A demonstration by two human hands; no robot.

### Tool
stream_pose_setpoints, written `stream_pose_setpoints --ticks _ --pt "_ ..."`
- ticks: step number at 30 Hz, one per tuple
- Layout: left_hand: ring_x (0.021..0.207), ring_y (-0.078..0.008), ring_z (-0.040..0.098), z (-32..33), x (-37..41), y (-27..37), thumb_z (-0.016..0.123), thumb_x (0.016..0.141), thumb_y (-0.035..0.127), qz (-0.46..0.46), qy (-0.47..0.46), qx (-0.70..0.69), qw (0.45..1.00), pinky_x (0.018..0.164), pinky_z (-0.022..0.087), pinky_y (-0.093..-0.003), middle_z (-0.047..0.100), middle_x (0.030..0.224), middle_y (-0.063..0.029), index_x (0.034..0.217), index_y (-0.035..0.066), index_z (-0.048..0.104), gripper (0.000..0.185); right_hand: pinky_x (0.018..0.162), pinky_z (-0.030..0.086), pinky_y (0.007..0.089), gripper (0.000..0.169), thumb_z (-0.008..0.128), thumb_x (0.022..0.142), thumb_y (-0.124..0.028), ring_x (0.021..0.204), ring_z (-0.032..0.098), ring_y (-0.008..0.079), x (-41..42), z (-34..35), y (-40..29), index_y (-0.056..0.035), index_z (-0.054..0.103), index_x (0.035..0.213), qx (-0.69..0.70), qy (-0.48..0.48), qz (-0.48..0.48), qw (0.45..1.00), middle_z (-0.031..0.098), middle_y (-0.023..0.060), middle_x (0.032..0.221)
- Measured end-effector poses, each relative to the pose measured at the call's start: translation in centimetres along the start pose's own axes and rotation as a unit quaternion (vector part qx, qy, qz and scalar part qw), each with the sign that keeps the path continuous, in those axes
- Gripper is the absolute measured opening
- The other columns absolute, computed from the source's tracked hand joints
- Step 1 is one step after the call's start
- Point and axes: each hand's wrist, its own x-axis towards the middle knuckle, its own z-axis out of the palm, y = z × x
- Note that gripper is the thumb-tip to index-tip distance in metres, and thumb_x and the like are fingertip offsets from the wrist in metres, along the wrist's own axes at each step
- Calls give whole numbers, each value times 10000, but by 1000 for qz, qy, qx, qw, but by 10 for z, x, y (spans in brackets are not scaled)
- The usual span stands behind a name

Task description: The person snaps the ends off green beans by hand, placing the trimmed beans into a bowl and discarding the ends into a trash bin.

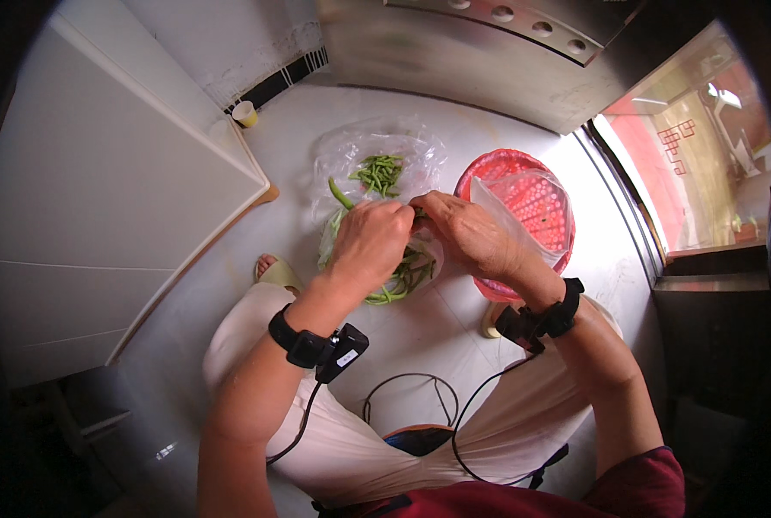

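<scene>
My left hand (373, 236) is closed around a long green bean pod (340, 193), whose end sticks out on the far left side of the fist. My right hand (473, 233) meets it, thumb and fingers pinched at what seems the pod's other end; the fingers partly hide this. Below both hands, a pile of long green beans (418, 270) lies in a clear plastic bag, partly covered by my left hand. Farther off, short green pieces (380, 175) are heaped on another spread-out clear plastic bag (333, 152).
A red plastic basket (505, 158) with a clear bag (518, 207) over it stands right of my hands. A white cabinet panel (119, 175) borders the left, near a small yellow-and-white cup (245, 114). A steel appliance (450, 65) spans the far side. Black cables (304, 421) hang from both wrist devices.
</scene>
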Motion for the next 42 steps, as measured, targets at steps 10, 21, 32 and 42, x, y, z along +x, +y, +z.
stream_pose_setpoints --ticks 10,21,32,42 --pt "813 -261 586 -25 2 -13 643 813 204 24 -11 66 997 763 420 -382 612 793 -87 831 46 613 161 591 460 433 153 532 821 -63 697 573 357 -5 -15 12 1 534 960 -160 -33 43 986 558 156 854" --pt "685 -401 564 -9 5 3 580 883 197 -136 42 -243 960 589 430 -441 585 727 -206 808 -5 539 220 534 420 379 194 458 945 -151 554 530 221 -4 4 20 32 520 932 77 176 104 976 535 96 647" --pt "727 -319 578 -9 -1 -1 644 808 210 -27 13 -94 995 646 438 -417 601 755 -123 787 15 589 204 774 457 411 187 578 847 -81 918 556 367 3 -11 -7 -2 525 1008 132 -2 73 989 582 189 936" --pt "786 -295 567 -27 1 -23 634 812 162 4 31 -20 999 700 450 -391 600 821 -106 882 14 628 163 709 457 409 165 551 846 -58 815 575 358 -1 -13 22 15 532 993 -87 5 39 995 575 182 872"
